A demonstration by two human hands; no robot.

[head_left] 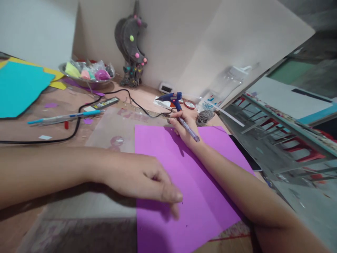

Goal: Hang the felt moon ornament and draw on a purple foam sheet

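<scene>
A purple sheet of craft foam (200, 182) lies flat in front of me on the table. My left hand (142, 179) rests on its left edge, fingers curled loosely and pressing down, with nothing in them. My right hand (184, 128) is at the sheet's far edge, closed around a purple pen (189, 130) whose tip points away from me. A blue hot glue gun (172, 99) stands just beyond that hand.
A black cable (79, 119) runs across the table. A blue pen (65, 117) lies to the left, near teal paper (18, 88). A metal bowl (86, 75) of coloured bits, a grey crescent decoration (131, 45) and a twine ball (204, 117) sit behind.
</scene>
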